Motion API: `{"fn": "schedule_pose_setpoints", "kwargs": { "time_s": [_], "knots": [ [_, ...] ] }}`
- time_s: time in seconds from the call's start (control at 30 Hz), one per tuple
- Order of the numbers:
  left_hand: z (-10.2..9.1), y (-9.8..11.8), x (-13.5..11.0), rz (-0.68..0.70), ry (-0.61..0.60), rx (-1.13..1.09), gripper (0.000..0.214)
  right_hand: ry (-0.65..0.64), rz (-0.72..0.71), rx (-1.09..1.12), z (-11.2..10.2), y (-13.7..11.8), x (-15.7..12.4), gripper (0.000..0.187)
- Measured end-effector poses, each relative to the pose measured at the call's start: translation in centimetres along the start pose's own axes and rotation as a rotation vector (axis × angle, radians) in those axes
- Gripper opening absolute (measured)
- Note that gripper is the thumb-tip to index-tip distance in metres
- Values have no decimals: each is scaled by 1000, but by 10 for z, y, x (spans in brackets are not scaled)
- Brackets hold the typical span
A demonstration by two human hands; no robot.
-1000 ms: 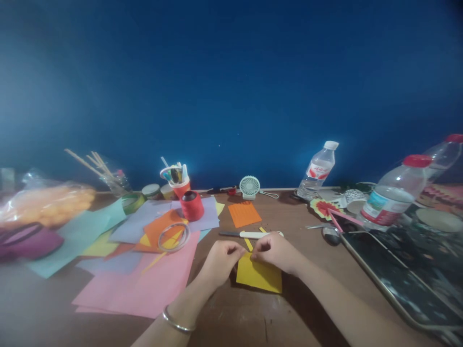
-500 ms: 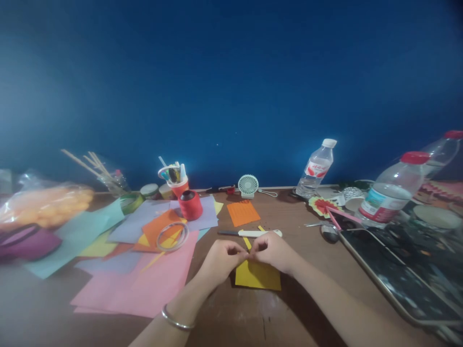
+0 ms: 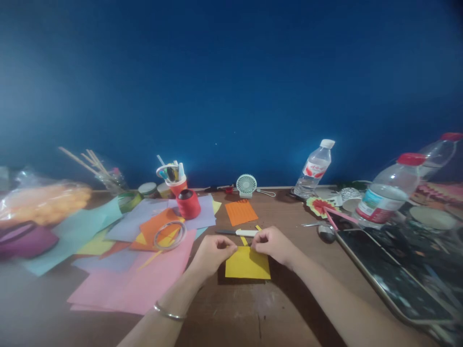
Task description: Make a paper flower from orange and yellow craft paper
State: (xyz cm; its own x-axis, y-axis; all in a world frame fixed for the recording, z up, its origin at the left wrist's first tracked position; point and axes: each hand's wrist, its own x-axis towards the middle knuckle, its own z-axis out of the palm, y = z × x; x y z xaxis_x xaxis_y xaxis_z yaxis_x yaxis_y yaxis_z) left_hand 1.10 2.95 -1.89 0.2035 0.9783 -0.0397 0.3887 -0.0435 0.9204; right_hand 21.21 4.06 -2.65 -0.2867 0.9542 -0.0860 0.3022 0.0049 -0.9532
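A yellow sheet of paper (image 3: 248, 265) hangs just above the brown table, its far edge pinched at both sides. My left hand (image 3: 216, 251) closes thumb and fingers on the far left corner. My right hand (image 3: 271, 245) grips the far edge near the right corner. Beyond the sheet lie a narrow yellow paper strip (image 3: 244, 240) and a white-handled knife (image 3: 246, 233), partly hidden by my right hand. Farther back sits a creased orange piece of paper (image 3: 241, 212).
At left are overlapping coloured papers (image 3: 133, 284), a tape roll (image 3: 170, 236) and a red thread spool (image 3: 188, 204). A small fan (image 3: 246, 185) stands at the back. To the right are water bottles (image 3: 387, 193), a spoon (image 3: 326, 233) and a dark tablet-like device (image 3: 390, 274).
My hands have moved apart along the yellow sheet's far edge. The sheet has shifted slightly left and toward the back, and the view has shifted a little.
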Motion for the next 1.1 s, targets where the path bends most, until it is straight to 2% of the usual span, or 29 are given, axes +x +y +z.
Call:
{"fn": "schedule_pose_setpoints", "kwargs": {
  "time_s": [0.33, 0.57, 0.63, 0.73, 0.87, 1.1],
  "knots": [
    [-2, -6, 3, -28, 36, -94, 19, -9, 91, 212, -12, -2, -1, 10],
    [-1, -8, 3, -44, 99, -158, 17, 29, 60, 364, -16, 5, 1, 12],
    [-1, -8, 3, -46, 120, -175, 17, 26, 42, 405, -14, 4, 1, 18],
    [1, -8, 3, -51, 129, -213, 17, 14, 25, 314, -8, 2, 1, 25],
    [3, -7, 3, -92, 119, -302, 19, 72, 4, 99, -2, 2, 1, 21],
    [1, -2, 2, -120, 115, -511, 28, 122, 20, 131, -2, 0, -1, 21]
  ]
}}
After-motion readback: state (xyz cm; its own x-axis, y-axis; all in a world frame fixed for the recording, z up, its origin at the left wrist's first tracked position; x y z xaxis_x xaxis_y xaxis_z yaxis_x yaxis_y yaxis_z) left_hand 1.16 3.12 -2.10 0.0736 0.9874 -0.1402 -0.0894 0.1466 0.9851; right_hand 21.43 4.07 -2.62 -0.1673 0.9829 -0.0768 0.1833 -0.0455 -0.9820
